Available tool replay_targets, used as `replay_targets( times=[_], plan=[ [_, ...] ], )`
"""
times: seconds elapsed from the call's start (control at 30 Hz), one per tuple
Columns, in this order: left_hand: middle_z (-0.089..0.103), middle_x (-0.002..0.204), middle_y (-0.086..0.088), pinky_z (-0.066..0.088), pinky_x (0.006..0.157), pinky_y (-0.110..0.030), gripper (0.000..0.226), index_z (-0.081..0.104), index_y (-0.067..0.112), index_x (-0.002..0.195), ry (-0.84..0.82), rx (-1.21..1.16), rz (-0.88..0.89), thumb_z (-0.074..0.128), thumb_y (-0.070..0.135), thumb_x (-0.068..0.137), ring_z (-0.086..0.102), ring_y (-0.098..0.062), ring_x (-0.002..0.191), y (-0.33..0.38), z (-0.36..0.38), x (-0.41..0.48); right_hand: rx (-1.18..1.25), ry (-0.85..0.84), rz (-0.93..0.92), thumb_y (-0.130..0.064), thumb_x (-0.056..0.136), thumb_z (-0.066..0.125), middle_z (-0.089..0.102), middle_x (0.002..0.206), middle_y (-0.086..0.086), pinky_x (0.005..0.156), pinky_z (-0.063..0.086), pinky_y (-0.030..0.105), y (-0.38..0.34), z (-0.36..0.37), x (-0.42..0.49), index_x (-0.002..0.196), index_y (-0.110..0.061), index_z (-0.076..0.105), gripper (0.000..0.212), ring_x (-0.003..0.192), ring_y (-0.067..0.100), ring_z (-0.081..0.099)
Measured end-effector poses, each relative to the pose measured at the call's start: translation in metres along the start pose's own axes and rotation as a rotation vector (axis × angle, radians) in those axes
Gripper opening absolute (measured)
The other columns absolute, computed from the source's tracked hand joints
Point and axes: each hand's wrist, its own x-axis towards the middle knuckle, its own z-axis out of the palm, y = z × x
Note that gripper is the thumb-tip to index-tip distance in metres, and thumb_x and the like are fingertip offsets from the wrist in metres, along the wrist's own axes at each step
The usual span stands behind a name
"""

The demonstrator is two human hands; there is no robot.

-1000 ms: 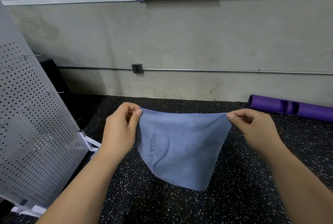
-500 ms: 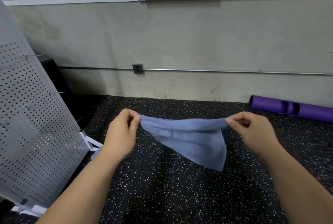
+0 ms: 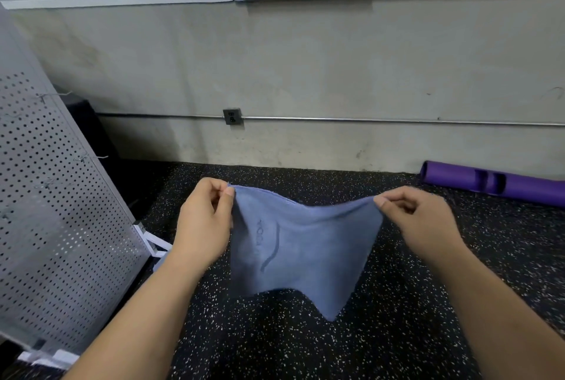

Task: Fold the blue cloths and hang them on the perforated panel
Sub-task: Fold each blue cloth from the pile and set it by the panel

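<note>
Between your two hands the blue cloth [image 3: 299, 251] hangs in the air above the speckled floor [image 3: 397, 333], its top edge running left to right and sagging slightly in the middle. Your left hand [image 3: 201, 226] pinches the left top corner between thumb and fingers; your right hand [image 3: 422, 223] pinches the right corner likewise. Everything below hangs loose, one lower corner drooping further. The perforated panel [image 3: 52, 211] leans at your left, nearer your left hand, wire hooks [image 3: 91, 158] jutting from it. A fold looks likeliest next: bring the pinched corners together along that edge.
</note>
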Motion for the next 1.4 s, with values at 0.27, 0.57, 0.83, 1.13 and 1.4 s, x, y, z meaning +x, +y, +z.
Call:
replay_targets(
  times=[0.27,0.57,0.83,1.13,1.4],
  plan=[
    [0.075,0.068,-0.005,0.056,0.07,-0.041,0.01,0.063,0.021,0.1,-0.039,-0.101,-0.062,0.059,0.023,0.109,0.069,-0.016,0.063,0.003,-0.002,-0.002,0.083,0.068,0.005,-0.018,0.094,0.08,0.078,0.08,-0.014,0.071,0.054,0.018,-0.005,0.005,-0.001,0.091,-0.025,0.081,0.007,0.077,0.008,0.07],
    [0.074,0.074,-0.011,0.058,0.063,-0.027,0.002,0.075,0.007,0.101,-0.132,-0.341,-0.059,0.074,0.009,0.099,0.069,-0.018,0.063,0.011,-0.001,-0.003,0.072,0.205,0.032,-0.024,0.096,0.079,0.076,0.084,-0.01,0.067,0.051,0.012,-0.002,-0.002,0.002,0.093,-0.028,0.079,0.005,0.072,-0.002,0.065],
    [0.07,0.068,0.01,0.048,0.065,-0.029,0.009,0.08,0.024,0.087,0.124,-0.168,-0.091,0.082,0.028,0.095,0.056,-0.008,0.059,-0.006,-0.005,0.007,0.08,0.032,0.068,-0.023,0.09,0.085,0.079,0.082,-0.009,0.076,0.054,0.024,-0.004,-0.006,0.001,0.089,-0.026,0.083,0.003,0.079,0.007,0.072],
    [0.072,0.075,-0.001,0.044,0.067,-0.028,0.012,0.08,0.019,0.083,0.116,-0.215,-0.171,0.083,0.025,0.093,0.052,-0.004,0.061,-0.003,0.004,0.003,-0.031,0.099,0.049,-0.035,0.095,0.079,0.076,0.08,-0.013,0.071,0.051,0.026,-0.004,0.004,0.001,0.089,-0.031,0.075,0.008,0.073,-0.002,0.067],
    [0.058,0.064,0.006,0.039,0.061,-0.029,0.022,0.074,0.016,0.073,0.024,-0.224,-0.206,0.08,0.023,0.093,0.046,-0.007,0.057,0.007,0.021,-0.01,0.018,0.124,0.086,-0.031,0.101,0.071,0.073,0.081,0.0,0.053,0.042,0.012,-0.01,0.019,-0.005,0.093,-0.025,0.069,0.01,0.057,-0.003,0.055]
  ],
)
